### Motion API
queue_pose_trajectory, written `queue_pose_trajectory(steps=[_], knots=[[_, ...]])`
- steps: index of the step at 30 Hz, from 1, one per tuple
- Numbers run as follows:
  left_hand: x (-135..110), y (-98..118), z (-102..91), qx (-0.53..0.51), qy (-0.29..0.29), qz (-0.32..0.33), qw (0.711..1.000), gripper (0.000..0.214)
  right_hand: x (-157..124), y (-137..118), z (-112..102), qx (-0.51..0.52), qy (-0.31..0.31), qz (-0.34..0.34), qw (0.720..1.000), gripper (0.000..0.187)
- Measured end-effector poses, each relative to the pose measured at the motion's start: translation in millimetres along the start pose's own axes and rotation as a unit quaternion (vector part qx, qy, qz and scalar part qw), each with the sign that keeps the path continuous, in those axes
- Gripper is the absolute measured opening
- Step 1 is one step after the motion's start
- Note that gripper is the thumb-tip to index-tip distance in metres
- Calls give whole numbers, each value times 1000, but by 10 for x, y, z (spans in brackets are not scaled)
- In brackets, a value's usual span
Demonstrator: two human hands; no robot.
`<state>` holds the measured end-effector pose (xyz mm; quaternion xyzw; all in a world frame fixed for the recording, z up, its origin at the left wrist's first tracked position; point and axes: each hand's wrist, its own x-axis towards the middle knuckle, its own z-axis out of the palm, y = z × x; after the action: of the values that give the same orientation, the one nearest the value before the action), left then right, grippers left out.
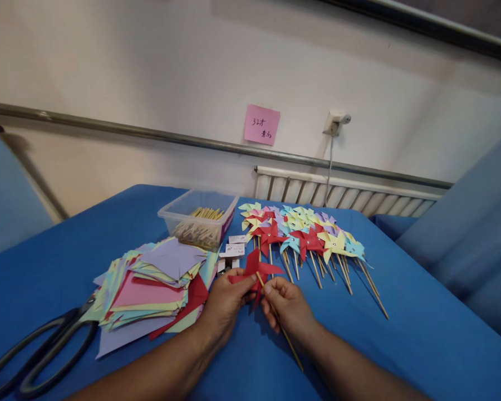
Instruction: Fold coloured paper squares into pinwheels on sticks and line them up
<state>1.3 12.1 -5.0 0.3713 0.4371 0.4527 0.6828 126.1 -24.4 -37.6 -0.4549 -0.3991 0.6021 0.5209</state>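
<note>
A red paper pinwheel (254,262) is pinched in my left hand (227,295), its blades spreading up and to the right. My right hand (290,306) closes its fingers on a thin wooden stick (290,345). The stick's upper end lies against the back of the pinwheel near its centre, and its lower end slants down to the right past my palm. Whether a pin joins the two is hidden by my fingers. Just left of my left hand lies a pile of coloured paper squares (150,289). Several finished pinwheels (309,239) lie beyond my right hand.
Large black-handled scissors (45,351) lie at the left, blades under the paper. A clear plastic box (196,223) of sticks stands at the back. Small white boxes (234,249) sit before it. A blue cloth (379,356) covers the table; behind are a radiator (304,189) and wall.
</note>
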Motion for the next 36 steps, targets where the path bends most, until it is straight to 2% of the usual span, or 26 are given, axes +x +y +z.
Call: queue_pose_trajectory(steps=[12,28,36], knots=[[2,-6,-2,14,10,-7,1000,21,-45,-107,31,45,-29,22,998,43],[-19,-5,-1,13,2,-1,1000,23,-37,-79,20,46,-37,18,998,42],[-6,-24,-13,40,0,-4,999,21,-34,-51,28,40,5,3,999,44]])
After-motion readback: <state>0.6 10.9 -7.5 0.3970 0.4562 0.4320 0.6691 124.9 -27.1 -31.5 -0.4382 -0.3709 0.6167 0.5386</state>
